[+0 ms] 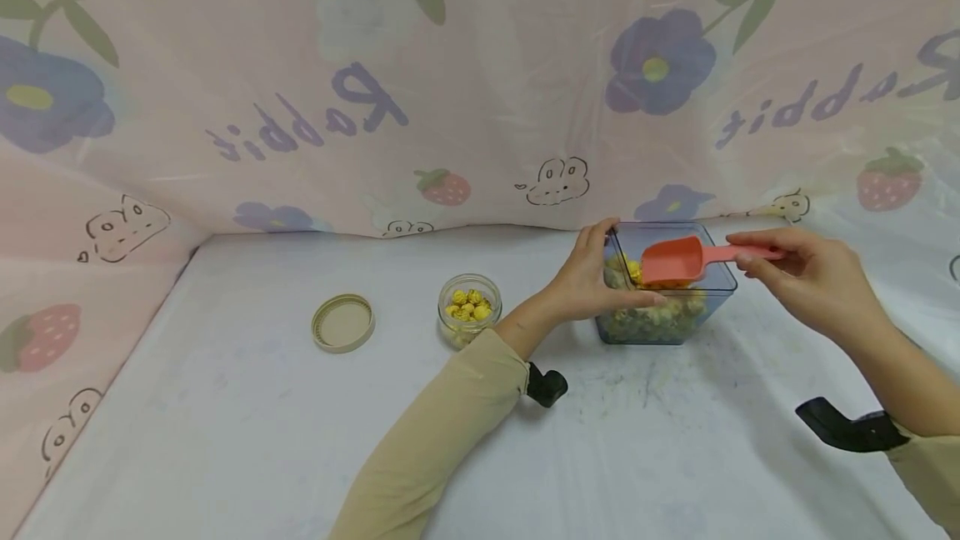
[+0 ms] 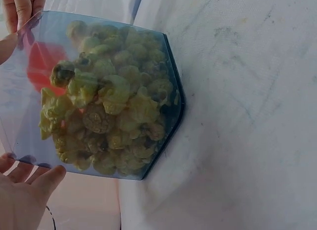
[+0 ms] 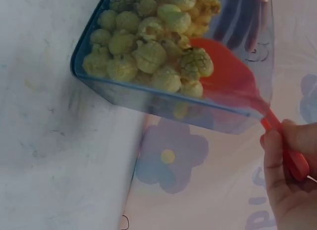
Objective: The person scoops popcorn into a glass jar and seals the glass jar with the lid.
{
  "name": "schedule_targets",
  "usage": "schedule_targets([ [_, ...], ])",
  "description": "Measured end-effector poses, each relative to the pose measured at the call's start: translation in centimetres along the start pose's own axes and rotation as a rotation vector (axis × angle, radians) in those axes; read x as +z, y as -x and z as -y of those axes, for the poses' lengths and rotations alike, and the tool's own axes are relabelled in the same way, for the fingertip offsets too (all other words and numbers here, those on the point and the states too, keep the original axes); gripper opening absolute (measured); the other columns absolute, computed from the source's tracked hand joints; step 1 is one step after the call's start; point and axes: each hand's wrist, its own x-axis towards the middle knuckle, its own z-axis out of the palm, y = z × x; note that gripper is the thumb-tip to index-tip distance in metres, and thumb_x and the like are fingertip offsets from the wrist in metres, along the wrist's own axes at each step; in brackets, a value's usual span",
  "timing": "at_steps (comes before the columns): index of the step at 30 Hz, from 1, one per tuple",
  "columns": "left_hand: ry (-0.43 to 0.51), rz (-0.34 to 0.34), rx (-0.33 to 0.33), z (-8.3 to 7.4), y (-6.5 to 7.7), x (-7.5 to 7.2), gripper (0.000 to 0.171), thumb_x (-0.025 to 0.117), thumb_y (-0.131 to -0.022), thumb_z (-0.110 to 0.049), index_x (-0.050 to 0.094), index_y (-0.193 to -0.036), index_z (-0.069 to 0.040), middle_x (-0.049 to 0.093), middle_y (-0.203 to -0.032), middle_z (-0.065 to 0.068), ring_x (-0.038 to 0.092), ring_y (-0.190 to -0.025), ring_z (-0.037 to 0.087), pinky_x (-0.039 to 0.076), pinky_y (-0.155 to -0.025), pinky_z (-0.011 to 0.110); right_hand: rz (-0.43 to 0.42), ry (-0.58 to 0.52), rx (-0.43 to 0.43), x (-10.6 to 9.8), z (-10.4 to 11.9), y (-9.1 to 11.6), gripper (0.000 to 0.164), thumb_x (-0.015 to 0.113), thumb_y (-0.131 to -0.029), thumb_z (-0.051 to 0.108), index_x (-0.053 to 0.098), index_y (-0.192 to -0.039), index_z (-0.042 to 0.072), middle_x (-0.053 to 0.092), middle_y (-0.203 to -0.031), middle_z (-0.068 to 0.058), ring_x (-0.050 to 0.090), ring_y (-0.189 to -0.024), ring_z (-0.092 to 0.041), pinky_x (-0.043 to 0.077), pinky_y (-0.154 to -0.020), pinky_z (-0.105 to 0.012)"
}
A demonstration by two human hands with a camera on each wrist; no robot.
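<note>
A see-through bluish plastic box (image 1: 714,300) stands upright on the white surface, partly filled with yellow-green popcorn (image 2: 116,99). My left hand (image 1: 588,282) grips the box at its left side, fingers at the far side and thumb along the near rim. In my right hand (image 1: 821,277) I pinch the handle of a red scoop (image 1: 673,262) between thumb and fingers. The scoop's bowl is inside the box, against the popcorn, as the right wrist view shows through the wall. How much popcorn lies in the bowl I cannot tell.
Left of the box stands a lidless glass jar (image 1: 442,317) holding some yellow popcorn, close to my left forearm. Farther left lies a round cream-coloured lid (image 1: 342,325). Behind everything rises a pink patterned sheet (image 1: 480,107).
</note>
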Motion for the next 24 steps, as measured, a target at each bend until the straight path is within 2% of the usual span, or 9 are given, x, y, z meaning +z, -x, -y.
schedule_targets([
  [8,0.018,-0.009,-0.010,0.0,0.0,0.1,0.106,0.082,-0.072,-0.043,0.015,-0.152,-0.021,0.026,-0.151,0.001,0.035,-0.136,0.017,0.038,-0.109,0.034,0.005,-0.085,-0.049,1.0,-0.2,-0.6,0.031,0.065,-0.091,0.013,0.063,-0.117,-0.004,0.055,-0.087,0.032,0.055,-0.068,0.012,0.043,-0.055,-0.010],
  [12,0.020,-0.004,-0.019,0.0,0.0,0.2,0.106,0.082,-0.072,-0.044,0.015,-0.152,-0.023,0.025,-0.151,-0.001,0.035,-0.135,0.015,0.038,-0.108,0.035,0.064,-0.128,-0.019,1.2,-0.4,-0.8,0.031,0.064,-0.093,0.015,0.063,-0.119,-0.002,0.058,-0.089,0.029,0.057,-0.070,0.008,0.045,-0.057,-0.012],
  [16,0.019,-0.008,-0.022,-0.1,0.0,0.1,0.106,0.082,-0.072,-0.044,0.015,-0.152,-0.024,0.025,-0.151,-0.001,0.035,-0.135,0.014,0.039,-0.108,0.035,0.108,-0.177,-0.028,1.7,-0.4,-0.9,0.029,0.064,-0.092,0.012,0.064,-0.119,0.001,0.060,-0.092,0.028,0.060,-0.073,0.007,0.046,-0.059,-0.011],
  [20,0.028,-0.011,-0.018,-0.1,0.1,0.0,0.106,0.082,-0.072,-0.043,0.016,-0.151,-0.023,0.026,-0.151,-0.001,0.037,-0.134,0.016,0.040,-0.107,0.035,0.098,-0.220,-0.050,2.3,0.0,-1.0,0.027,0.065,-0.091,0.010,0.067,-0.117,0.004,0.062,-0.092,0.028,0.061,-0.074,0.008,0.046,-0.060,-0.010],
  [24,0.033,-0.009,-0.011,-0.1,0.1,0.0,0.105,0.082,-0.072,-0.042,0.017,-0.151,-0.022,0.026,-0.150,-0.001,0.037,-0.135,0.018,0.040,-0.107,0.034,0.111,-0.275,-0.013,2.2,0.1,-0.8,0.026,0.065,-0.092,0.010,0.067,-0.117,0.008,0.065,-0.090,0.027,0.062,-0.075,0.007,0.047,-0.064,-0.008],
])
